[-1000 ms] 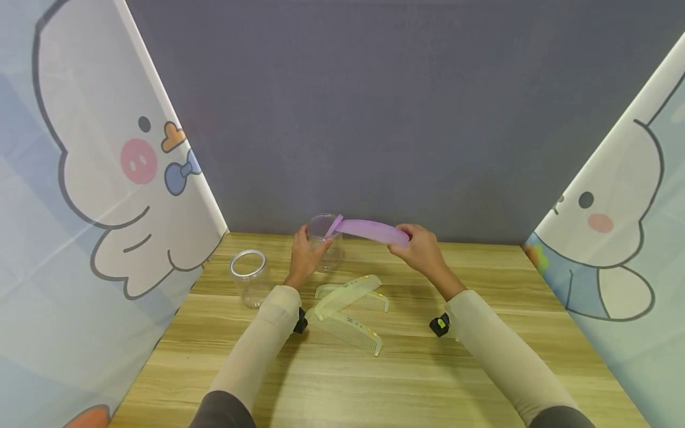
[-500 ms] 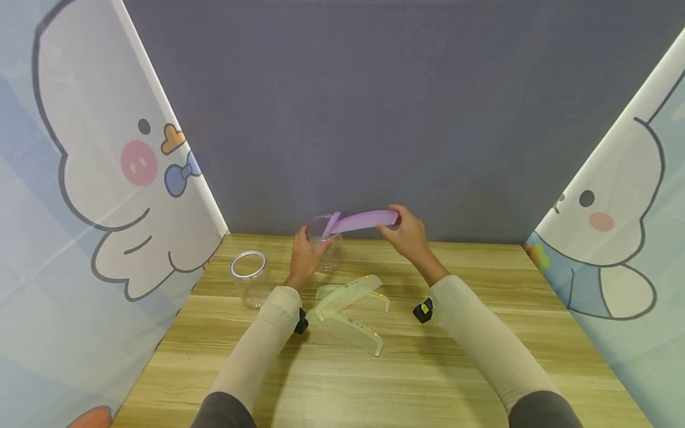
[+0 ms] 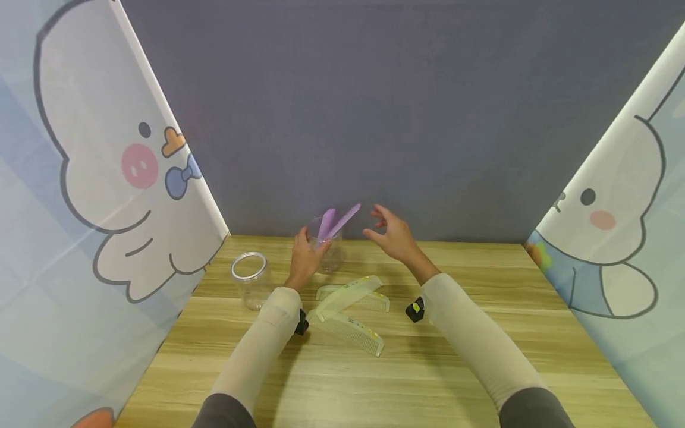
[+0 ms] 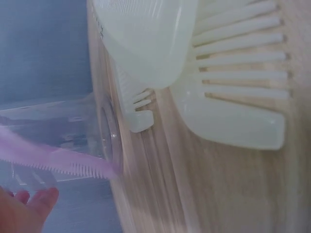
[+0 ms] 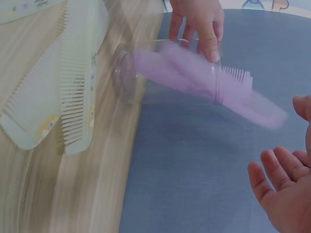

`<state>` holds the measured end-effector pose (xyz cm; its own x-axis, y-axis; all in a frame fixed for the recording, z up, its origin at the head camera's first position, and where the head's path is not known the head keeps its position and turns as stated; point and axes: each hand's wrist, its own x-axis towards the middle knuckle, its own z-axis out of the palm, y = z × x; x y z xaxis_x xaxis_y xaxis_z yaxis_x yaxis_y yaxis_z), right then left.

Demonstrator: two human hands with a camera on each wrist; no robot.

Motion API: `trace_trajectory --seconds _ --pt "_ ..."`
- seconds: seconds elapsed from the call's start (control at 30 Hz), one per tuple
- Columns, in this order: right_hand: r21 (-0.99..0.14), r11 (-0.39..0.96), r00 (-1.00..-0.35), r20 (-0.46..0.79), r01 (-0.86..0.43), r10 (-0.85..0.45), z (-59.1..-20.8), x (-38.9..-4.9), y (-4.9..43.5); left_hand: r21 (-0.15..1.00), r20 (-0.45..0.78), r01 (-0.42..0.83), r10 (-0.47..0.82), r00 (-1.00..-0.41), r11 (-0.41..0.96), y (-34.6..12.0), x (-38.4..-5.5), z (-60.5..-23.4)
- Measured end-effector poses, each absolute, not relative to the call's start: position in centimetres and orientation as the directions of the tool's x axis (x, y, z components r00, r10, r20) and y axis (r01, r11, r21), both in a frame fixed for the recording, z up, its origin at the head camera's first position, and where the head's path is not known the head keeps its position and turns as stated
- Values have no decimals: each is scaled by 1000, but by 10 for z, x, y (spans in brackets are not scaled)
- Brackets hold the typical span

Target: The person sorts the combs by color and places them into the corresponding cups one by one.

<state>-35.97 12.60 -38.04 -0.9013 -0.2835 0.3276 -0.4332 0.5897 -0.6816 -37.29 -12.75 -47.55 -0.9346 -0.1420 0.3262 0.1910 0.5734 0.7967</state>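
My left hand [image 3: 307,257] grips a clear plastic jar [image 3: 333,260] by its upper part, near the back of the table. Two purple combs [image 5: 180,73] stand tilted inside it, their upper ends sticking out past the rim. In the left wrist view, a purple comb [image 4: 58,158] shows its teeth through the jar wall. To the right of the jar my right hand [image 3: 393,236] holds nothing, its fingers spread and apart from the combs. Closer to me, several pale green combs [image 3: 348,334] lie overlapping on the wooden table.
A second clear jar [image 3: 254,288] stands upright to the left of my left hand. The wooden table [image 3: 342,392] meets a grey panel [image 3: 374,119] at the back. Printed cartoon sheets [image 3: 107,249] flank both sides.
My right hand has moved left, brought the second purple comb into the jar beside the first, and let it go. My left hand keeps its grip on the jar.
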Motion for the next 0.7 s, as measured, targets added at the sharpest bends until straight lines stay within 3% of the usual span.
trace_trajectory --seconds 0.43,0.7 --pt "-639 621 -890 297 -454 -345 -395 -357 144 776 284 151 -126 -951 612 -127 -368 -465" --pt "-567 668 -872 233 -481 -430 -419 -359 149 730 292 128 -137 -947 671 -137 -362 -438"
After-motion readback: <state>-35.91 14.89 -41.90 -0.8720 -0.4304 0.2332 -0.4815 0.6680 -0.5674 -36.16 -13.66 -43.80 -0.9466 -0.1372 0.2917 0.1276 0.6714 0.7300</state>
